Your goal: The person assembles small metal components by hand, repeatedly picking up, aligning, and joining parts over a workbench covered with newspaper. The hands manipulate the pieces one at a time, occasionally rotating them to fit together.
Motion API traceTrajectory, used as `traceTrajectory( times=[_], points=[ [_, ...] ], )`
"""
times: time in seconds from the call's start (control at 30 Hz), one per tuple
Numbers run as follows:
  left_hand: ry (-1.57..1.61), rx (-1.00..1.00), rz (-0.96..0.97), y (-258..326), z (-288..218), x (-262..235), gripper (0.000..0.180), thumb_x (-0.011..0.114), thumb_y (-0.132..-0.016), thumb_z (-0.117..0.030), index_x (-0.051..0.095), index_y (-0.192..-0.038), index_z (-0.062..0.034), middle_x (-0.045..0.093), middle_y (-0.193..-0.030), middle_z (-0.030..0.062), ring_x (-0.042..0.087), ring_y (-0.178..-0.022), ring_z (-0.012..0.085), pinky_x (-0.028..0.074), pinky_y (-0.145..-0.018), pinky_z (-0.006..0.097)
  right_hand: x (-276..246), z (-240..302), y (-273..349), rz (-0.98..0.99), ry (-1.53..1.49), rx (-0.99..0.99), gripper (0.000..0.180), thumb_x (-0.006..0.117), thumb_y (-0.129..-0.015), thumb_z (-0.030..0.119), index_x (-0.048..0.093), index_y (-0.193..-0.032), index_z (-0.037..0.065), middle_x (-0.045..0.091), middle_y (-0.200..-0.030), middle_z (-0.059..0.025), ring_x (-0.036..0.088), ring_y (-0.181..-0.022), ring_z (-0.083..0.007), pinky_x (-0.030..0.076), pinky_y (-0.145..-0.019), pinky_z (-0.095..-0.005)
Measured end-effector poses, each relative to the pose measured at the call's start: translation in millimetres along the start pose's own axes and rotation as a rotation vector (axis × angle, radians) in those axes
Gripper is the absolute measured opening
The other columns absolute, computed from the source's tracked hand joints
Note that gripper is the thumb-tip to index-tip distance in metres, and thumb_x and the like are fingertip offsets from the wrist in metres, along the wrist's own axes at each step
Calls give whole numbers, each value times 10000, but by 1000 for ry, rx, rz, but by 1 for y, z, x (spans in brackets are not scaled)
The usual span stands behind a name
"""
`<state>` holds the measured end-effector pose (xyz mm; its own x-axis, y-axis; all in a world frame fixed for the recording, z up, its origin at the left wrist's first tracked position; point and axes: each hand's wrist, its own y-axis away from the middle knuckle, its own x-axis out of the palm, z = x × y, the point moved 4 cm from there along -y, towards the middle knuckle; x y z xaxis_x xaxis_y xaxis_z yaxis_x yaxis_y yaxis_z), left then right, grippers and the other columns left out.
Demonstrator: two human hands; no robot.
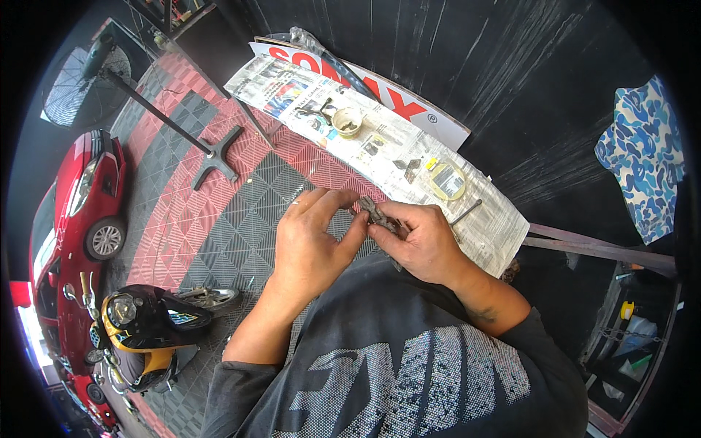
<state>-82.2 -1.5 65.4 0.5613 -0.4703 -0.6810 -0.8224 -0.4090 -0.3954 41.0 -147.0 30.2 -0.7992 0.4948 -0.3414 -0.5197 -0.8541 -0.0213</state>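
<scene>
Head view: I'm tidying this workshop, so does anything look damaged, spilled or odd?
The black wall beyond the newspaper has pale streaks, so it looks scuffed; scratches or dirt, I can't tell. No spill stands out.

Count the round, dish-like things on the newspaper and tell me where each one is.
2. A pale tub sits toward the left of the newspaper; a yellow-rimmed disc lies farther right, just beyond the right grip. Others could be hidden behind it.
</scene>
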Motion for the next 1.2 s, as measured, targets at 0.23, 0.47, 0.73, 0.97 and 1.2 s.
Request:
traceTrajectory(
  times=[0.23, 0.47, 0.73, 0.97, 1.2],
  points=[
    [-43, 49, -46, 1, 0, 3, 254, 850, -824, -69, 811, -1062, 10, 788, -945, 164, 776, -861, 322, 612, -778, 401, 1, 6, 2, -54, 104, -159, 246, 804, -968, 63, 761, -1190, -35, 729, -801, -177, 706, -649, -239, 539, -615, -368],
    [46, -56, -86, 3, -4, 7, 233, 838, -803, -53, 832, -1026, 16, 792, -872, 159, 789, -772, 250, 603, -697, 342, 1, 1, 9, -83, 147, -263, 425, 821, -880, 13, 745, -1292, -60, 722, -867, -180, 720, -684, -270, 568, -631, -376],
    [87, -54, -195, 7, -9, 12, 179, 838, -807, -23, 812, -970, 45, 806, -870, 155, 813, -797, 236, 618, -719, 325, 7, 2, 10, -151, 164, -380, 480, 814, -856, -2, 737, -1326, -62, 728, -894, -184, 742, -724, -277, 589, -652, -393],
    [83, -142, -153, 5, -6, 12, 148, 824, -851, -25, 810, -981, 44, 803, -877, 170, 802, -784, 238, 609, -716, 322, 5, 5, 5, -105, 16, -220, 282, 791, -956, 36, 782, -1229, -36, 736, -814, -149, 715, -676, -200, 557, -648, -350],
    [208, -92, -18, -4, -3, 9, 208, 842, -878, -87, 801, -1048, 25, 770, -935, 181, 780, -844, 331, 614, -751, 414, 2, -26, -1, 8, -394, 50, 152, 753, -1024, 93, 783, -1107, -31, 655, -730, -21, 513, -711, -22, 468, -619, -278]
  ],
)
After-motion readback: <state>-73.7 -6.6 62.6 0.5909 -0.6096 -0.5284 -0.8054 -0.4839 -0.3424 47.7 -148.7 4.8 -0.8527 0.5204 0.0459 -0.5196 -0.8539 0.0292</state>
